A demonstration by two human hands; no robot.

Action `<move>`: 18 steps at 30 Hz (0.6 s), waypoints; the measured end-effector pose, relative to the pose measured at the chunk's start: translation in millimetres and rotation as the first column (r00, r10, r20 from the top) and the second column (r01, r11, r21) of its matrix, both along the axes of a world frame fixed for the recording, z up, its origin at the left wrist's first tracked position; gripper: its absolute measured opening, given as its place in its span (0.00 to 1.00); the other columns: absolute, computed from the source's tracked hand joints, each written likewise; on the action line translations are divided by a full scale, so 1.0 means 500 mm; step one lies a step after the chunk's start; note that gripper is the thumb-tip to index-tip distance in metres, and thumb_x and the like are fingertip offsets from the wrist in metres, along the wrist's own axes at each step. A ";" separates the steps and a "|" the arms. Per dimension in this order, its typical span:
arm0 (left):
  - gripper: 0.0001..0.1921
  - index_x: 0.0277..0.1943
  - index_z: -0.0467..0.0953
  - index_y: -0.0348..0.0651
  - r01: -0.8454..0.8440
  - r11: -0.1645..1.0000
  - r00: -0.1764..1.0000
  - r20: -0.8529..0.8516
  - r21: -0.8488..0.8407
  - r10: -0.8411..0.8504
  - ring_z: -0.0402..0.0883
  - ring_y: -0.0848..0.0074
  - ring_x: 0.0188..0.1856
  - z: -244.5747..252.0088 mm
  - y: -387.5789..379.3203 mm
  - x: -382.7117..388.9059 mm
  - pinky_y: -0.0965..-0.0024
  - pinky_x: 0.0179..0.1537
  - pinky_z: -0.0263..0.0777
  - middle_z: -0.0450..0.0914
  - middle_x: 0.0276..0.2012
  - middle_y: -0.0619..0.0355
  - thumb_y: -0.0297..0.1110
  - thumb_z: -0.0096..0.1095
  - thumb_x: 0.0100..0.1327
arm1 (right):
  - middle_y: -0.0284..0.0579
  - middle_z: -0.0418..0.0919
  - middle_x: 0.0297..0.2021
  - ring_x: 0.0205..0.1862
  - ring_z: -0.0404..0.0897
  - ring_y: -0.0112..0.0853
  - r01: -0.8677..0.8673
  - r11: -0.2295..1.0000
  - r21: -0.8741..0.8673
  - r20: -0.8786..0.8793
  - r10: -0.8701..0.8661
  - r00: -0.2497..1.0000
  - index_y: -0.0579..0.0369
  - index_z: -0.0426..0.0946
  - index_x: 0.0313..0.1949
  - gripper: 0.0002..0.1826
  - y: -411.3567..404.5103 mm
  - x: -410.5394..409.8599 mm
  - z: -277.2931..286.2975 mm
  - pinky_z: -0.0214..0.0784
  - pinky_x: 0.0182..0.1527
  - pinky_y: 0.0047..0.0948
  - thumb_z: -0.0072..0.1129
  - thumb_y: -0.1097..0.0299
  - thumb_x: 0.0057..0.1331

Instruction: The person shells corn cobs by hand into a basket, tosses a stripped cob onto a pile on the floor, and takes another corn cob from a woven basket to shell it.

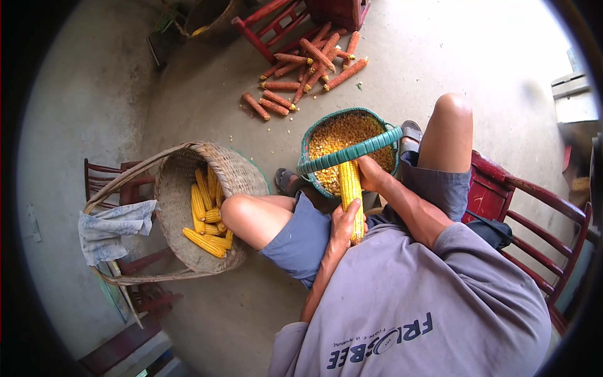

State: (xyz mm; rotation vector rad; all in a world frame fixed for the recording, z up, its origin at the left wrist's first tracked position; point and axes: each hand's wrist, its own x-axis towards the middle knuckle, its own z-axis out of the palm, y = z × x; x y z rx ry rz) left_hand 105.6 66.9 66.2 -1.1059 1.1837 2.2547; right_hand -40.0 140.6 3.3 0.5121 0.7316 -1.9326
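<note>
A large yellow corn cob (350, 186) full of kernels points away from my body, its far end at the green handle of a basket. My left hand (346, 221) is closed around its near part, thumb on top. My right hand (370, 173) holds the far end from the right side; its fingertips are partly hidden. Under and beyond the cob, the green woven basket (308, 136) holds loose corn kernels (351, 127). To the left, a big wicker basket (245, 172) lies tilted with its mouth to the left, several yellow corn cobs (202, 202) inside it.
Stripped reddish cobs (313, 61) lie piled on the floor beyond the green basket, beside a red wooden chair (268, 28). Scattered kernels dot the concrete. A cloth (113, 226) hangs over the wicker basket's handle. Another red chair (541, 235) stands at right, with a dark bag (492, 231).
</note>
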 end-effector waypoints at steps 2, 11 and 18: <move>0.16 0.40 0.71 0.38 0.016 0.996 1.000 -0.011 -0.089 -0.017 0.74 0.73 0.13 -0.003 0.002 0.001 0.71 0.15 0.69 0.73 0.19 0.56 0.44 0.62 0.66 | 0.46 0.80 0.36 0.37 0.80 0.39 0.013 0.996 0.088 -0.038 -0.009 0.999 0.58 0.74 0.47 0.19 -0.007 0.001 0.014 0.74 0.45 0.42 0.45 0.56 0.70; 0.16 0.42 0.72 0.36 0.070 0.979 0.997 -0.022 -0.189 -0.075 0.74 0.73 0.13 0.002 0.013 -0.007 0.71 0.14 0.68 0.74 0.20 0.56 0.42 0.64 0.65 | 0.44 0.78 0.31 0.30 0.78 0.36 0.043 0.991 0.126 0.014 -0.045 0.999 0.56 0.75 0.41 0.17 0.015 -0.006 -0.011 0.74 0.35 0.38 0.47 0.55 0.69; 0.18 0.40 0.72 0.33 0.120 0.929 0.989 -0.038 -0.349 -0.142 0.74 0.73 0.13 -0.013 0.014 -0.004 0.71 0.14 0.68 0.75 0.19 0.55 0.42 0.65 0.64 | 0.42 0.76 0.31 0.32 0.79 0.34 0.049 0.964 0.262 -0.199 0.004 0.980 0.56 0.73 0.42 0.11 0.010 0.001 -0.009 0.75 0.36 0.36 0.53 0.63 0.65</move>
